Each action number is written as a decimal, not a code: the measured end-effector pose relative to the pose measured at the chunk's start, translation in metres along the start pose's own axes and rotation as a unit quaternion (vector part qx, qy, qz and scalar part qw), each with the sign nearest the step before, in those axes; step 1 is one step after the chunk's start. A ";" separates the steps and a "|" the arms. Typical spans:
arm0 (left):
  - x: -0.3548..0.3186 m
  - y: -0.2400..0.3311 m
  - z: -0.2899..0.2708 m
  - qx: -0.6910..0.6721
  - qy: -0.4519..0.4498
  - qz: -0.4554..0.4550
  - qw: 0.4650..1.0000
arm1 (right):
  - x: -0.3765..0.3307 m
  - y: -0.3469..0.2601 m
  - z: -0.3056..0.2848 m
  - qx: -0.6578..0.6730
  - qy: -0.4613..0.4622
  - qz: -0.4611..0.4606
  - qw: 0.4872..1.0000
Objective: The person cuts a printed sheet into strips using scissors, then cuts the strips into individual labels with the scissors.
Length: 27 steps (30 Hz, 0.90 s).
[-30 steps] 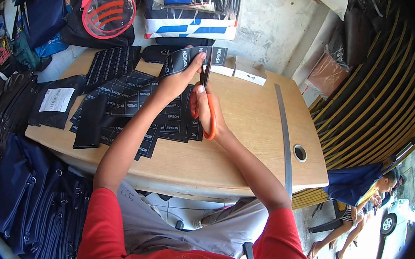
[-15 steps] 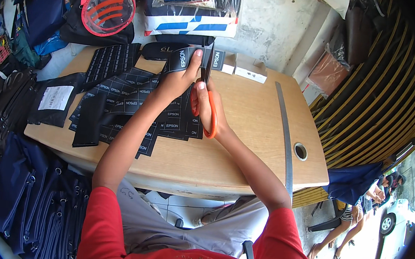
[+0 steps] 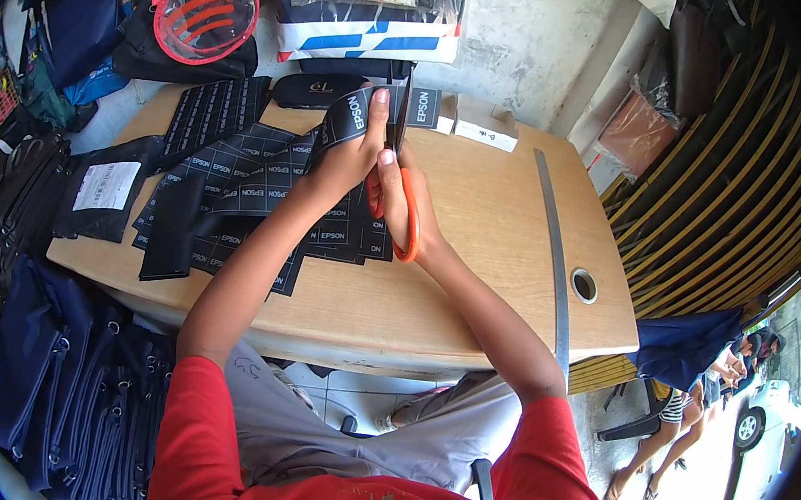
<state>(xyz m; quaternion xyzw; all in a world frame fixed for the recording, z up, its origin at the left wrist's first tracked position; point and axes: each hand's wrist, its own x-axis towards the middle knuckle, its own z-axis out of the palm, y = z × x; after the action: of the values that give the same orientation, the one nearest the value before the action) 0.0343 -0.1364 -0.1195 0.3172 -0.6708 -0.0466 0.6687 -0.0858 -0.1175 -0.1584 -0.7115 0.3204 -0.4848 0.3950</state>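
Note:
My left hand (image 3: 351, 159) is closed on a black printed strip (image 3: 343, 121), thumb lying on top of it. In my right hand (image 3: 393, 191) are scissors (image 3: 411, 237) with orange handles and dark blades. The blades point away from me and stand across the strip, close beside my left thumb. A short end of the strip shows to the right of the blades. Whether the blades are fully closed is hard to see. Under and left of my left forearm lie several black printed sheets and strips (image 3: 254, 173) in an overlapping pile.
On the wooden table (image 3: 478, 248) a long metal ruler (image 3: 556, 236) lies at the right, beside a round cable hole (image 3: 584, 285). Small white boxes (image 3: 486, 125) and a black case (image 3: 319, 91) stand at the back. A black package (image 3: 107, 188) sits at the left edge. Dark blue bags (image 3: 50, 380) hang lower left.
The scissors and my right hand have barely shifted; the blades look closer together than before. The left hand keeps its hold on the strip. The whole view has tilted slightly.

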 end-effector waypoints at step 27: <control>0.018 -0.004 -0.029 -0.172 -0.132 -0.224 0.950 | 0.002 -0.001 0.003 0.045 0.109 -0.049 0.992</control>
<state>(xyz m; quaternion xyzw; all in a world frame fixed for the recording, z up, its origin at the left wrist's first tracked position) 0.0648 -0.1380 -0.1031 0.3300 -0.6467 -0.3514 0.5911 -0.0822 -0.1182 -0.1571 -0.6506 0.3047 -0.5921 0.3649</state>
